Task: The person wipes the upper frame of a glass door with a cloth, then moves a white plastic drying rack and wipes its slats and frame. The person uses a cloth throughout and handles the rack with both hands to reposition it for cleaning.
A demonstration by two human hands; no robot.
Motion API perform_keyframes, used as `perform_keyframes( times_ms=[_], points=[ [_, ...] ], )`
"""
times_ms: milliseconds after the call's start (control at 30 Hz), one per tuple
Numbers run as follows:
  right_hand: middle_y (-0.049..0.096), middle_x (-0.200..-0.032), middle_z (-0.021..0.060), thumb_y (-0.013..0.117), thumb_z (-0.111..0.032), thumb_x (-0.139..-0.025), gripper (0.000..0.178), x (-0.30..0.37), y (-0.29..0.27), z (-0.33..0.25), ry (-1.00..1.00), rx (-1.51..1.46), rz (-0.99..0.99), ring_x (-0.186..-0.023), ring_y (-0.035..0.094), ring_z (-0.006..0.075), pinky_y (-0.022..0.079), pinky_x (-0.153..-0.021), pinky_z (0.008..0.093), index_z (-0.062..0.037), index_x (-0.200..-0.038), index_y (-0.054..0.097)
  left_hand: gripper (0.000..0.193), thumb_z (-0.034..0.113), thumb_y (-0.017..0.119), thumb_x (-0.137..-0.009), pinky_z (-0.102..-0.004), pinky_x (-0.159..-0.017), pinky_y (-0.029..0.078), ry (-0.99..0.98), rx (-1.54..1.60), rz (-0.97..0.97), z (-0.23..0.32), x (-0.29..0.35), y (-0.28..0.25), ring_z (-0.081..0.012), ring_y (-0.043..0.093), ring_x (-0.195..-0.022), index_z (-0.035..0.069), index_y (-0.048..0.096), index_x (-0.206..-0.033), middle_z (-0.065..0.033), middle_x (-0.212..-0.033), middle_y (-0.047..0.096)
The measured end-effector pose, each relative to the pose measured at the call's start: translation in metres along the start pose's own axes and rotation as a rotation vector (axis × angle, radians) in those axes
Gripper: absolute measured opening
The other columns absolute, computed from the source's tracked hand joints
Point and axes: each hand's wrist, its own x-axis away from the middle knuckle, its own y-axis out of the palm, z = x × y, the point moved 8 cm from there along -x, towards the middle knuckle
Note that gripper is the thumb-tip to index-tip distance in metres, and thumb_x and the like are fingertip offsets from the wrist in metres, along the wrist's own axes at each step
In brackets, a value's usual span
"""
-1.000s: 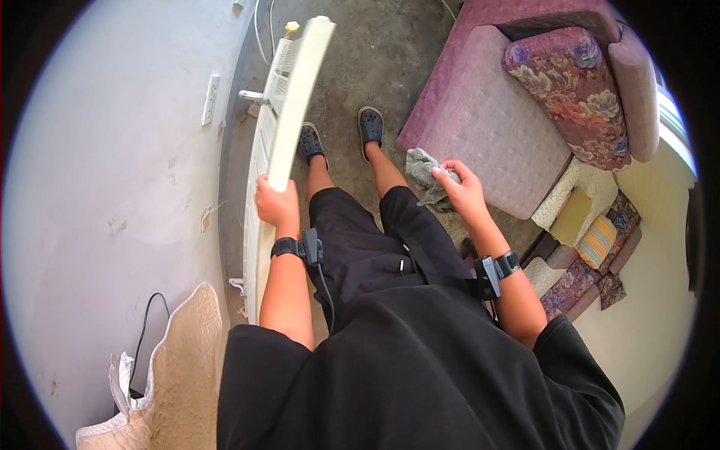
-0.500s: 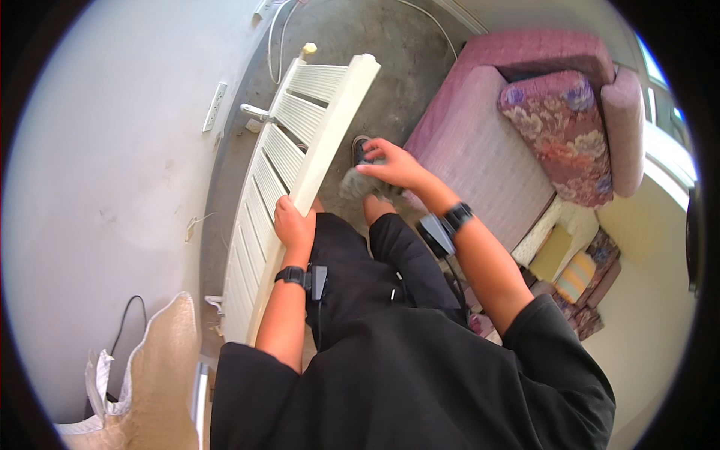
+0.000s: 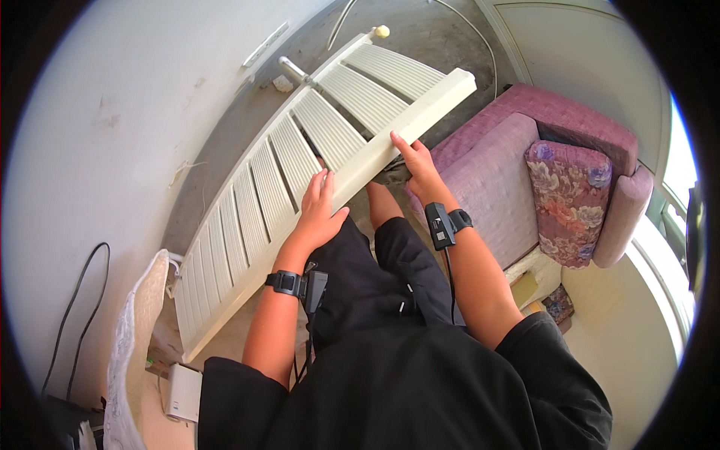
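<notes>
A long white radiator (image 3: 270,157), built of flat ribbed panels between two rails, slants in front of me from lower left to upper right. My left hand (image 3: 321,206) holds its near rail around the middle, with the fingers over the top. Farther along the same rail, my right hand (image 3: 420,169) grips the edge, fingertips on top and part of the hand hidden behind it. A crumpled grey thing (image 3: 394,174) shows beside the right hand; I cannot tell whether the hand holds it. A metal fitting (image 3: 295,70) and a yellowish cap (image 3: 382,31) stick out from the far rail.
A pink sofa (image 3: 495,172) with a floral cushion (image 3: 571,199) stands on the right. To the left runs a white wall (image 3: 127,135) with a socket strip (image 3: 266,45) and a black cable (image 3: 79,315). A beige padded piece (image 3: 142,337) and a white box (image 3: 184,391) are at lower left.
The radiator now leans farther to the right, its upper end swung away from the wall. My right hand has come from the air onto its rail. The left hand stays on the rail.
</notes>
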Motion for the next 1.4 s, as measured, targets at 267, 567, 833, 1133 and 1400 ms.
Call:
perform_keyframes(
  times_ms=[267, 567, 833, 1133, 1400],
  points=[
    [0.062, -0.113, 0.0121, 0.074, -0.042, -0.083, 0.065, 0.005, 0.005, -0.009, -0.05, 0.168, 0.086, -0.103, 0.056, 0.018, 0.042, -0.092, 0.0298, 0.0086, -0.12, 0.057, 0.084, 0.04, 0.077, -0.081, -0.0483, -0.114, 0.029, -0.349, -0.203, 0.096, -0.073, 0.077, -0.037, -0.0414, 0.024, -0.143, 0.005, 0.036, -0.146, -0.0226, -0.154, 0.024],
    [0.063, -0.11, 0.0117, 0.077, -0.036, -0.08, 0.06, -0.011, 0.0, 0.001, -0.128, 0.057, 0.018, -0.1, 0.056, 0.0188, 0.043, -0.089, 0.032, 0.006, -0.118, 0.058, 0.08, 0.014, 0.086, -0.066, -0.0512, -0.104, 0.038, -0.621, -0.399, 0.383, -0.146, 0.207, -0.008, -0.0409, 0.045, -0.126, 0.011, 0.048, -0.136, -0.0203, -0.135, 0.048],
    [0.055, -0.118, 0.0088, 0.078, -0.026, -0.079, 0.055, -0.021, -0.015, 0.032, 0.091, -0.229, -0.118, -0.109, 0.051, 0.0237, 0.039, -0.095, 0.0363, -0.0036, -0.123, 0.053, 0.08, 0.006, 0.084, -0.063, -0.0505, -0.098, 0.042, -0.573, -0.47, 0.436, -0.151, 0.192, 0.01, -0.0397, 0.045, -0.129, 0.015, 0.05, -0.135, -0.0192, -0.139, 0.047],
    [0.055, -0.114, 0.0088, 0.077, -0.019, -0.079, 0.05, -0.032, -0.018, 0.049, -0.018, -0.479, -0.015, -0.108, 0.053, 0.0249, 0.043, -0.096, 0.0398, -0.0055, -0.12, 0.052, 0.095, 0.01, 0.085, -0.063, -0.0581, -0.113, 0.03, -0.51, -0.4, 0.242, -0.173, 0.195, 0.038, -0.0411, 0.035, -0.139, 0.026, 0.04, -0.146, -0.0129, -0.151, 0.037],
    [0.06, -0.115, 0.0112, 0.079, -0.033, -0.08, 0.061, -0.029, -0.022, 0.047, 0.025, -0.193, 0.004, -0.106, 0.058, 0.0261, 0.049, -0.09, 0.0447, -0.0031, -0.127, 0.053, 0.087, 0.009, 0.081, -0.063, -0.0446, -0.11, 0.04, -0.381, -0.346, 0.352, -0.183, 0.193, 0.037, -0.04, 0.045, -0.133, 0.021, 0.047, -0.142, -0.0183, -0.147, 0.045]
  ],
)
